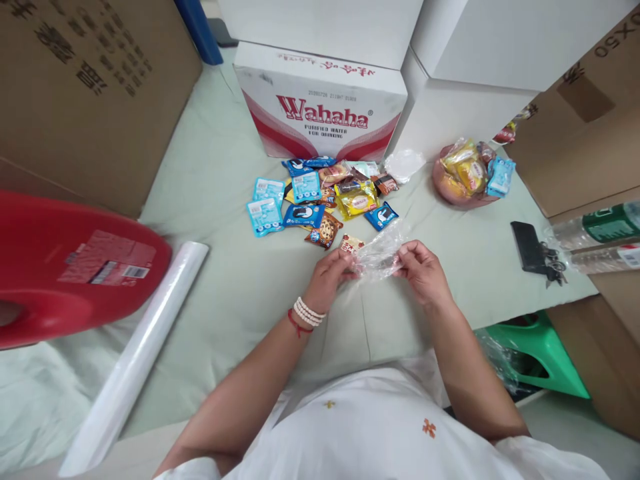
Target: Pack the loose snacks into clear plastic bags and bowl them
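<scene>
A crumpled clear plastic bag (pixel 379 257) is stretched between my two hands, above the near side of the snack pile. My left hand (pixel 331 275), with bead bracelets at the wrist, pinches its left edge. On the other side my right hand (pixel 419 270) grips the bag between thumb and fingers. Just behind the bag lies a small cream and red snack packet (pixel 351 243), partly covered by it. Beyond are a brown cookie packet (pixel 325 229), a yellow packet (pixel 357 200), dark blue packets (pixel 381 216) and light blue packets (pixel 265 217), lying loosely together.
A Wahaha water carton (pixel 325 110) stands behind the snacks. At the right are a bowl of packets (pixel 450 187), a black clip (pixel 530 247) and plastic bottles (pixel 607 225). A red container (pixel 80 267) and a white film roll (pixel 135 360) occupy the left.
</scene>
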`<state>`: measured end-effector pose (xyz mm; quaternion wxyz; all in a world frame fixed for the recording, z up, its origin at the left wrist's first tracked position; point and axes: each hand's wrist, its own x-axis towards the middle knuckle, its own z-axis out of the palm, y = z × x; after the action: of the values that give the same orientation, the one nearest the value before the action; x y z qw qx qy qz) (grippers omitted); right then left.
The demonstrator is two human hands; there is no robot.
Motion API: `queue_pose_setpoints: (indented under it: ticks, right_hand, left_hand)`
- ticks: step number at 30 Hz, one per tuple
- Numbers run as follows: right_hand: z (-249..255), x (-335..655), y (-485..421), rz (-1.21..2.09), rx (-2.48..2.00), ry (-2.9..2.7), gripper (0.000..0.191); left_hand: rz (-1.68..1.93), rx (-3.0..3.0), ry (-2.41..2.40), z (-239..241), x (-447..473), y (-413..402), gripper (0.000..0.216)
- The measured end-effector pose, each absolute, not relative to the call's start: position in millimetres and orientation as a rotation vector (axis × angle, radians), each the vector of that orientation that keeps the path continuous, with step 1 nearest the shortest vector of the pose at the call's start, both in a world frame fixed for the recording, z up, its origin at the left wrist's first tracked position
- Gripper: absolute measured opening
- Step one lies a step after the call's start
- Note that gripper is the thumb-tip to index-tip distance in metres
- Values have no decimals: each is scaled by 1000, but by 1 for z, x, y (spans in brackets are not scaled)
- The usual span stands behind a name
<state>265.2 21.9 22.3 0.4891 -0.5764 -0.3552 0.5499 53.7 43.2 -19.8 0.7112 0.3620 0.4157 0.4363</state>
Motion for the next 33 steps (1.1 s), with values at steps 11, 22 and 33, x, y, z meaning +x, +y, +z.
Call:
queue_pose_setpoints:
  ticks: [11, 22, 33]
  right_hand:
    - [20, 255, 10, 1252, -1395, -1575, 35]
    - [19, 264, 3, 958, -1534, -1601, 37]
    - [7, 240, 34, 1167, -1510, -948, 46]
  left_hand:
    - [993, 883, 991, -18, 59, 36, 52]
    - [1238, 972, 1138, -20, 60, 34, 51]
    - [1318, 1034, 1229, -19, 58, 35, 52]
